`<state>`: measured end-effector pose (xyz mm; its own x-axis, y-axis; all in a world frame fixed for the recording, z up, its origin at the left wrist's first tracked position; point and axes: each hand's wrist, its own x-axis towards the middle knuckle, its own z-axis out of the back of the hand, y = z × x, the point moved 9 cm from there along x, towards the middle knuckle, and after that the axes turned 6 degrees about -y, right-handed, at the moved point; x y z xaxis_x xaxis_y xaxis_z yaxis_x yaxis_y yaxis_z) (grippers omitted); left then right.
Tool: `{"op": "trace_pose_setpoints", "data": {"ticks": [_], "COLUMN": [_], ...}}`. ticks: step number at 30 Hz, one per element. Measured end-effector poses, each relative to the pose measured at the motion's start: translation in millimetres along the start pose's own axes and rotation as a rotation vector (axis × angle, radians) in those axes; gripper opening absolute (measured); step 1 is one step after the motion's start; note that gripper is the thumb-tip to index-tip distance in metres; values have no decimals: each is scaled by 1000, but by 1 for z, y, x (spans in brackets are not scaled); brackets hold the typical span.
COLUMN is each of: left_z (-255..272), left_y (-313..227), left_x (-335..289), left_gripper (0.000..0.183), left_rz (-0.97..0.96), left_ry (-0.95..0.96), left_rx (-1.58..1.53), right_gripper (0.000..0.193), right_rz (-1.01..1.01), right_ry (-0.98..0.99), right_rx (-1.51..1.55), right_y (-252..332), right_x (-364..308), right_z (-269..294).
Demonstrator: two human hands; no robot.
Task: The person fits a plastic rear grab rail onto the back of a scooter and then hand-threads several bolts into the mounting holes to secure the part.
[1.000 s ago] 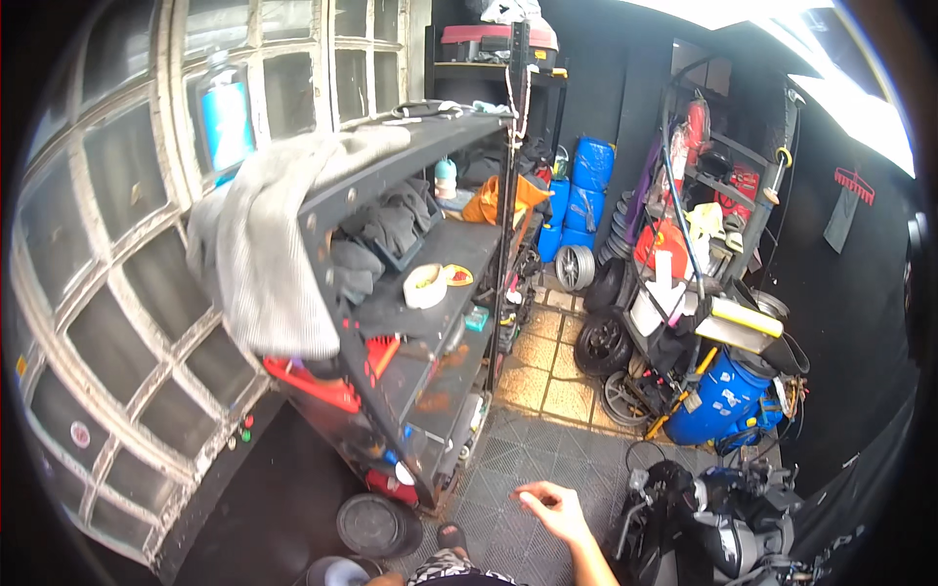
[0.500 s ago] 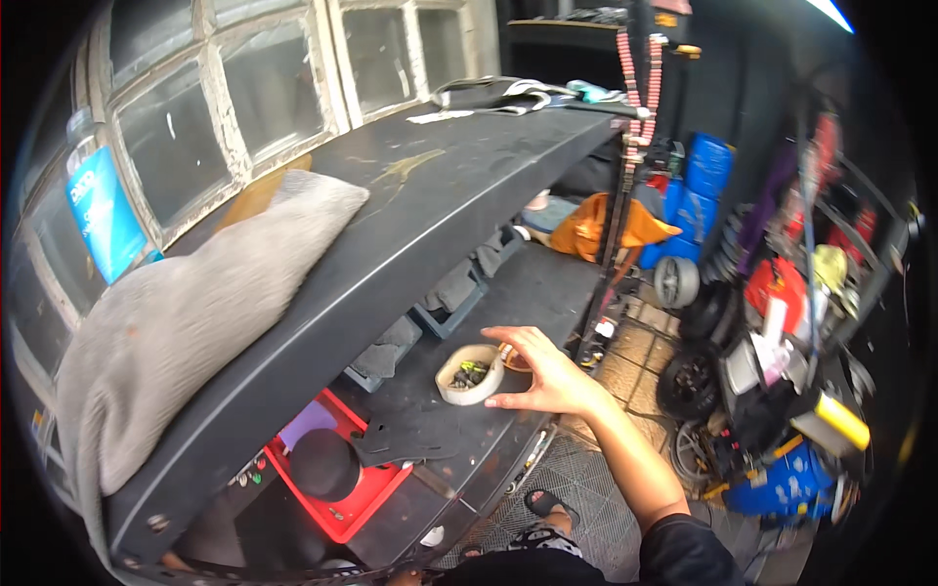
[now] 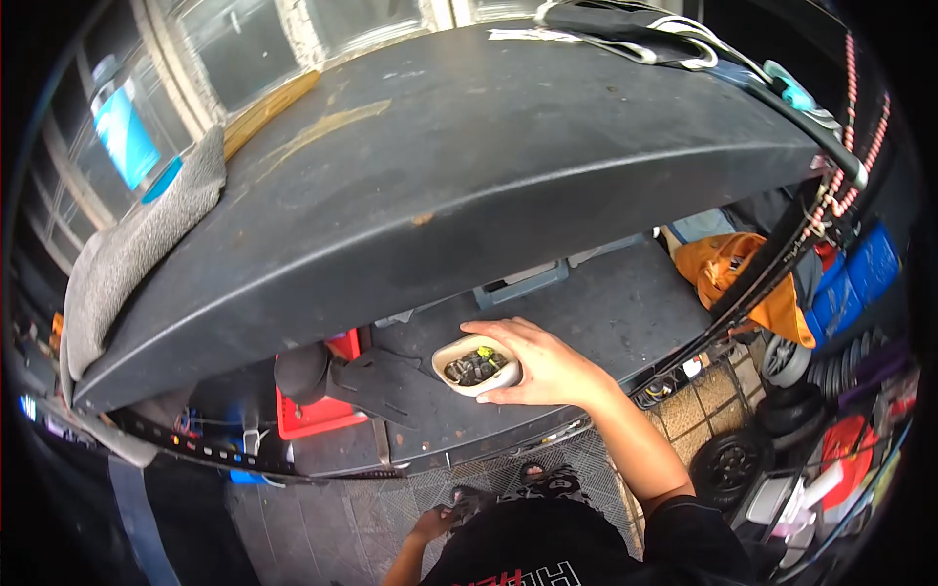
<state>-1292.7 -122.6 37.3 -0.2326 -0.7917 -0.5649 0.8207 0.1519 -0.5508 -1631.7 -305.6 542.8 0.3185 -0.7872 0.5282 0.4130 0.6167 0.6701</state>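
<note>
My right hand (image 3: 542,366) is wrapped round the right side of a small off-white bowl (image 3: 445,367), thumb at its near rim and fingers along the far one. Inside lie several small dark pieces (image 3: 471,369) and a bright yellow-green bit (image 3: 486,353). The bowl is over the lower black shelf, tilted a little toward me; whether it touches the shelf I cannot make out. My left hand (image 3: 433,524) hangs low beside my body, small in view, and how its fingers are set does not show clearly.
A thick black upper shelf (image 3: 391,215) overhangs the lower shelf (image 3: 625,303). Left of the bowl are a black cap (image 3: 301,373), a red tray (image 3: 318,420) and flat black pieces (image 3: 376,386). A grey cloth (image 3: 147,234) drapes at left; an orange bag (image 3: 718,269) lies right.
My right hand, open beside the bowl before, has closed round it. My view has turned, bringing the upper shelf across the middle. My left hand now shows below.
</note>
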Motion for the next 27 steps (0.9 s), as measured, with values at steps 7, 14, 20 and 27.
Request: {"op": "trace_pose_setpoints", "data": {"ticks": [7, 14, 20, 27], "left_z": [51, 128, 169, 259], "left_y": [-123, -264, -353, -420], "left_x": [-48, -77, -110, -151], "left_gripper": [35, 36, 35, 12], "left_rz": [-24, -126, -379, -618], "left_ry": [-94, -160, -140, -416], "left_rx": [-111, -301, -283, -489], "right_gripper": [79, 81, 85, 83], "right_rz": [-47, 59, -32, -301], "right_ry": [-32, -136, -286, -327], "right_rx": [73, 117, 20, -185], "right_y": [-5, 4, -9, -55], "right_x": [3, 1, -12, -65], "right_z": [5, 9, 56, 118]}}
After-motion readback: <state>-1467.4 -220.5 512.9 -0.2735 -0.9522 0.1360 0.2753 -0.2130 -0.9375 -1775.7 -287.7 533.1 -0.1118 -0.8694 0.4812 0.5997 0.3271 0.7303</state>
